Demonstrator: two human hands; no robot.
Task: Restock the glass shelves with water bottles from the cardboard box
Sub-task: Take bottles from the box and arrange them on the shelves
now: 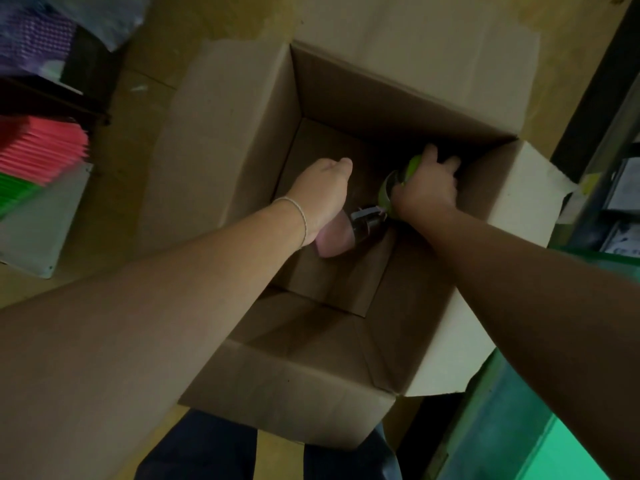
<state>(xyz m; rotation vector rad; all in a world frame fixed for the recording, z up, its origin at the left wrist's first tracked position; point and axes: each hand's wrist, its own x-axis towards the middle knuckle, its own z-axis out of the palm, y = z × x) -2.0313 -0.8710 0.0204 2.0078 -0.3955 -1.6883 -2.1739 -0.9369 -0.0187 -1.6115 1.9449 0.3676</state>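
Observation:
An open cardboard box (242,140) stands on the floor below me, flaps spread. Both my arms reach down into it. My left hand (323,190), with a thin bracelet at the wrist, is closed around a pink-lidded water bottle (337,237) whose dark clear body points right. My right hand (427,188) grips a green-lidded water bottle (393,185) near the box's right wall. The bottles' lower parts are lost in shadow. No glass shelf shows clearly.
Stacked pink and green packets (38,157) sit on a rack at the left, purple ones (31,43) above. A dark shelf frame (595,109) and a green surface (540,427) lie at the right. My legs (207,448) stand against the box's near side.

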